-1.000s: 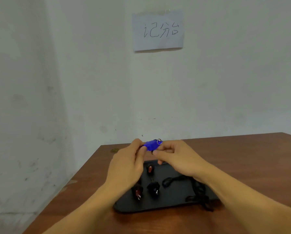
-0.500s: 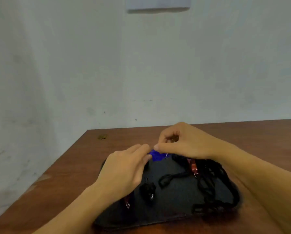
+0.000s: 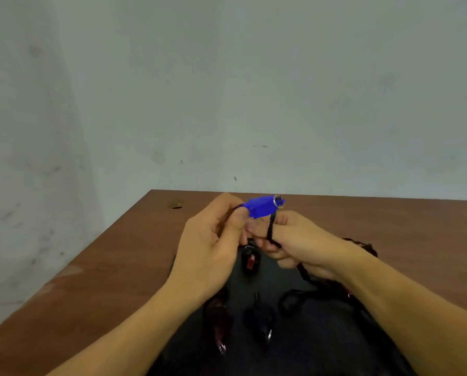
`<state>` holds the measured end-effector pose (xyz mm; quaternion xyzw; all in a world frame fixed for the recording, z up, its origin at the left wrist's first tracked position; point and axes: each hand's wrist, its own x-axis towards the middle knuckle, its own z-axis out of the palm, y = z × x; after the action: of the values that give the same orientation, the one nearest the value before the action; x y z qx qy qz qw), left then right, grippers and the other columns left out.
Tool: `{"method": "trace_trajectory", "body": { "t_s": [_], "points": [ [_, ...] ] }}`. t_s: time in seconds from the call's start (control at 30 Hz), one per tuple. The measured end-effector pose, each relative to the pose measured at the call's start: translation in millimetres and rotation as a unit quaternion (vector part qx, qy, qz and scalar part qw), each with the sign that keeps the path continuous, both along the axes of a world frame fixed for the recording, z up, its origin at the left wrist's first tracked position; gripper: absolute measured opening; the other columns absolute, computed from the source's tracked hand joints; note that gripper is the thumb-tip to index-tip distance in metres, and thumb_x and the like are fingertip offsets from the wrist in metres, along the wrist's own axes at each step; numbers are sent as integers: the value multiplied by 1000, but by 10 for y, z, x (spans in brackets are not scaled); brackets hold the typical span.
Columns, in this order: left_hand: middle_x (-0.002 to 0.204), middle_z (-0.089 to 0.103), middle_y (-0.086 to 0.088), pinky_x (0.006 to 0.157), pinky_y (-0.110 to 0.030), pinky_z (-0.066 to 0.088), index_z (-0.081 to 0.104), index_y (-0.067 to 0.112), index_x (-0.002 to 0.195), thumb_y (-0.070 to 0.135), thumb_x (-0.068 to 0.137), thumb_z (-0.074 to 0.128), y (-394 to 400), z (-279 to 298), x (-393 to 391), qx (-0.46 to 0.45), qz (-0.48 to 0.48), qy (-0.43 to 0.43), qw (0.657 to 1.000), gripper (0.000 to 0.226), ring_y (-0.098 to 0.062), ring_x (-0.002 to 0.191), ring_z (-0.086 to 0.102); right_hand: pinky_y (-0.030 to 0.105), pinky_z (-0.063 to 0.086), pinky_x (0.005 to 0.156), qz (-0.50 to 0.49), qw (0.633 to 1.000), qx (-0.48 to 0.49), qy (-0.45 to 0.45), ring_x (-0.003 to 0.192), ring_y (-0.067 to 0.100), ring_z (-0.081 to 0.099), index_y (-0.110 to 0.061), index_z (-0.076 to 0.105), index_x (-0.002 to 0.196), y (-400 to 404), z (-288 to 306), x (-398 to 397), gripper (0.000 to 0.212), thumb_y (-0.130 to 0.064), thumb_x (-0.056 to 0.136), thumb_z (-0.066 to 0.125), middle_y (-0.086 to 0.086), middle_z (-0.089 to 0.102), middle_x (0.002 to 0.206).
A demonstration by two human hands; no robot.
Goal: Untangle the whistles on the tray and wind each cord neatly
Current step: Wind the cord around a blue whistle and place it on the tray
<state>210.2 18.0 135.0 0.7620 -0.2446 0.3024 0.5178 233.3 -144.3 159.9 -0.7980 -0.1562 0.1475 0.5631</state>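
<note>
My left hand (image 3: 213, 248) pinches the mouth end of a blue whistle (image 3: 262, 206), held above the black tray (image 3: 322, 343). A metal ring sits at the whistle's far end, and its black cord (image 3: 271, 229) drops from there into my right hand (image 3: 300, 242), which is closed on it. More black cord (image 3: 305, 291) lies tangled on the tray under my right wrist. A dark red whistle (image 3: 250, 260) rests on the tray just below my hands, with two more dark whistles (image 3: 261, 320) nearer me.
The tray lies on a brown wooden table (image 3: 118, 280) set against a pale wall. A small brass-coloured thing (image 3: 176, 204) sits near the table's far left corner. The table's left edge runs diagonally beside my left forearm.
The blue whistle has been lifted up off the tray, and its cord now hangs taut down into my right hand. The view has tilted lower and closer to the tray.
</note>
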Motion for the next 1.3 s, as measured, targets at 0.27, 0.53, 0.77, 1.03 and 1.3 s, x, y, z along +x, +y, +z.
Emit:
{"method": "trace_trajectory", "body": {
  "t_s": [0.27,0.53,0.77,1.03,1.3],
  "points": [
    [62,54,4,58,-40,47,49,28,89,38,102,42,198,-215,121,223,176,14,959,17,-28,61,57,39,45,61,-36,849,-347,-397,62,19,54,-28,52,95,42,-95,-513,17,-36,103,40,-4,58,71],
    [76,62,14,53,-40,48,47,39,96,42,95,35,131,-169,-117,273,3,-84,958,12,-15,60,57,29,52,78,45,864,-341,-367,80,4,64,-25,73,88,-73,574,-547,18,-32,96,58,-13,73,85],
    [72,56,14,55,-22,43,55,32,89,37,99,44,51,-110,-230,133,-36,-158,978,16,-3,60,54,31,57,84,-20,969,-117,-218,84,14,71,-19,79,95,-242,492,-451,12,-26,91,72,2,78,93],
    [71,60,11,54,-15,38,61,27,89,19,97,51,-4,-95,-227,47,24,-94,994,15,-7,60,56,14,32,49,-41,982,-41,-181,47,5,44,-37,75,65,-153,120,-486,31,-28,94,68,-2,70,68],
    [57,48,9,48,-33,40,53,27,86,35,96,43,204,-100,-58,219,159,-83,959,17,-15,53,49,17,48,72,-83,904,-191,-374,79,-1,65,-31,72,84,-122,76,-521,16,-32,95,60,-18,71,79]
  ]
}}
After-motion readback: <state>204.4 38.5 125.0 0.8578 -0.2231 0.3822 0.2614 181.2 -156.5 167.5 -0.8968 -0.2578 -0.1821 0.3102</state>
